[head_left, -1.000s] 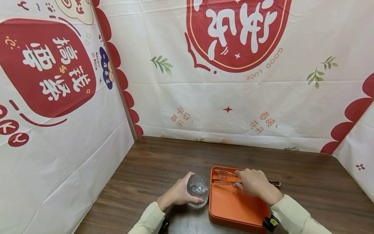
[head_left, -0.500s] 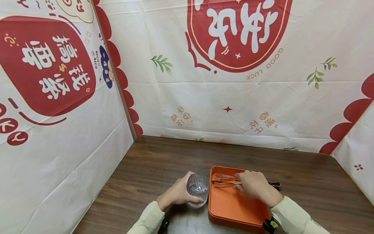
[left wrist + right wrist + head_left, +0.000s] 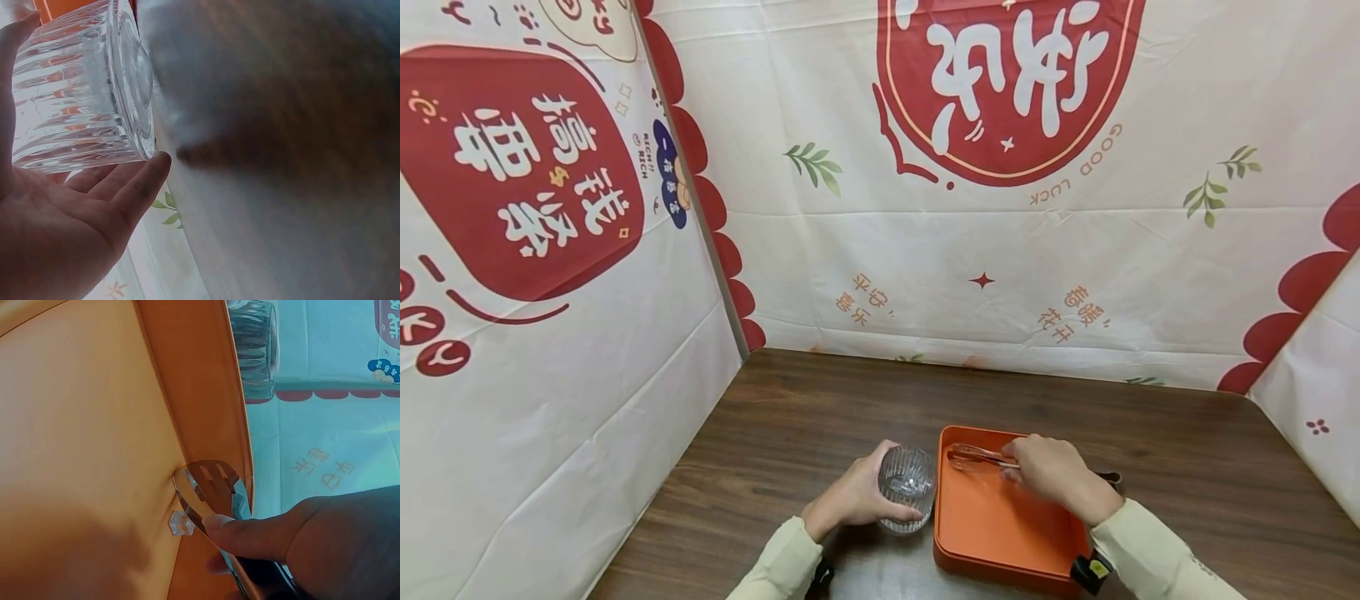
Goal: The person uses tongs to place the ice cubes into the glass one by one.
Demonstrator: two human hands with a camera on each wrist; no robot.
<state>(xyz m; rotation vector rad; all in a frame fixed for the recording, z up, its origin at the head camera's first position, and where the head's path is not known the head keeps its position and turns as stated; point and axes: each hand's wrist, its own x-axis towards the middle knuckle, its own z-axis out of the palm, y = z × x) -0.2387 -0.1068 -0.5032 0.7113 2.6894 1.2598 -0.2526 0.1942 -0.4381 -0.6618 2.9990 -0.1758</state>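
In the head view, my left hand (image 3: 853, 497) holds a clear ribbed glass (image 3: 907, 482) just left of an orange tray (image 3: 996, 533). Fingers and thumb curve round its side; whether its base (image 3: 134, 75) touches the table I cannot tell. My right hand (image 3: 1054, 472) grips metal tongs (image 3: 976, 454) over the tray's far left part. The right wrist view shows the slotted end of the tongs (image 3: 209, 487) by the tray wall, with the thumb pressing on them. A small clear piece, like an ice cube (image 3: 181, 523), lies beside the tongs; whether they clasp anything is unclear.
A brown wood-grain table (image 3: 790, 417) carries the tray. White printed cloth (image 3: 1000, 250) hangs behind it, and another cloth sheet (image 3: 625, 392) stands on the left. The tray's raised wall (image 3: 200, 381) lies between the tongs and the glass.
The arms of the tongs, spread apart a second ago, have come close together in my right hand. My left hand and the glass have barely moved.
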